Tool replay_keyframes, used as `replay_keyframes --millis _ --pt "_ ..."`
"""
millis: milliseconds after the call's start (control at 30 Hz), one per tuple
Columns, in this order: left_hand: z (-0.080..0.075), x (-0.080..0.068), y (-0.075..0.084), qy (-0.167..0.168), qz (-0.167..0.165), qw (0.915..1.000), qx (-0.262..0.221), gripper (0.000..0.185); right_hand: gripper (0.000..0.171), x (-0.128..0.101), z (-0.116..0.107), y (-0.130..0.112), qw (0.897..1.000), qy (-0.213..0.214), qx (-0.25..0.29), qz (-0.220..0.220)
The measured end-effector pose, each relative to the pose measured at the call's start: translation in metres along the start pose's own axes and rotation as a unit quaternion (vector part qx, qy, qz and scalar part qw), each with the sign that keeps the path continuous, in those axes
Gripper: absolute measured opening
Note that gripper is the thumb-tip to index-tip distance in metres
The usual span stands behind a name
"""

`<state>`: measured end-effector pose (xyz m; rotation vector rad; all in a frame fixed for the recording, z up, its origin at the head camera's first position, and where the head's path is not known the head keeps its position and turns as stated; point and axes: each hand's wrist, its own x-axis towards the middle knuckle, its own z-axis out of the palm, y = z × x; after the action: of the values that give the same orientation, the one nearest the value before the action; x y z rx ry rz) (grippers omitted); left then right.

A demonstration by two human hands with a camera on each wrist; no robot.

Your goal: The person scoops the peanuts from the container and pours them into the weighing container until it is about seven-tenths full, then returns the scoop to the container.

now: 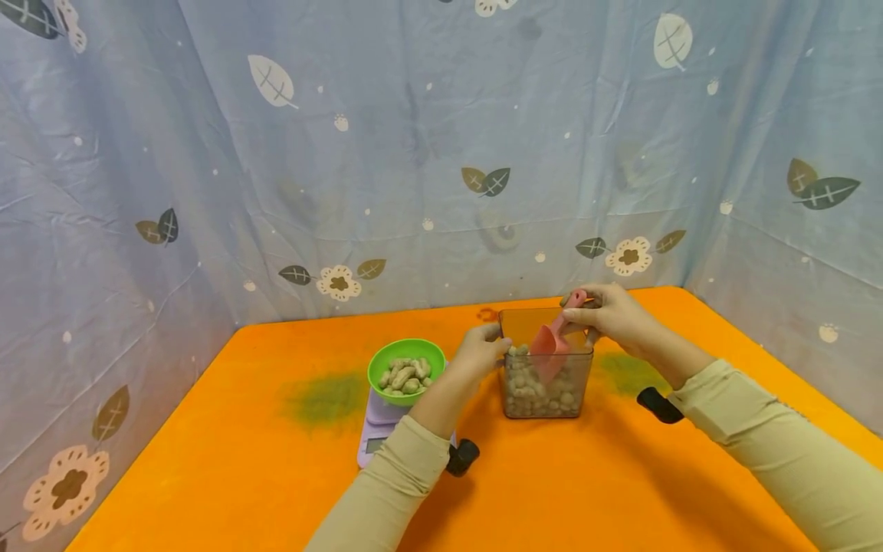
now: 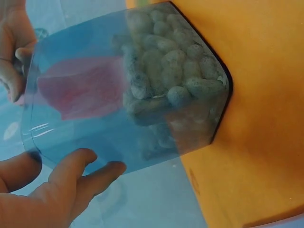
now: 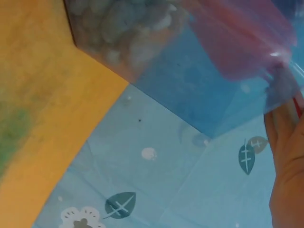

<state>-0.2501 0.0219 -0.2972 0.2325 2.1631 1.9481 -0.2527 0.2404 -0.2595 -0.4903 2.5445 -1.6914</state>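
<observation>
left sleeve: the left forearm [image 1: 393, 483] wears a long beige sleeve of soft, ribbed-looking cloth, ending at the wrist with a plain cuff
left wrist unit: a small black camera body [image 1: 462, 457] sits at 3 o'clock of that cuff, rounded and matte
left hand [image 1: 479, 351]: bare, no ring or glove
right sleeve: the right forearm [image 1: 773, 445] has the same beige cloth, creased along its length
right wrist unit: a black oblong block [image 1: 658, 405] at 9 o'clock of the cuff
right hand [image 1: 610, 316]: bare, no ring
</observation>
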Motion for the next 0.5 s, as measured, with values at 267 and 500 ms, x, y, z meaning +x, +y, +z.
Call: replay_keyframes --millis 267,500 --pt "0.001 0.002 0.002 -0.005 -0.002 1.0 -0.007 0.046 0.025 0.005 -0.006 -0.008 0.999 -0.026 -0.012 0.015" --pt "0.002 -0.016 0.021 0.004 0.007 0.9996 -0.025 0.041 0.028 0.007 -0.004 -0.011 0.999 -0.022 0.024 -0.006"
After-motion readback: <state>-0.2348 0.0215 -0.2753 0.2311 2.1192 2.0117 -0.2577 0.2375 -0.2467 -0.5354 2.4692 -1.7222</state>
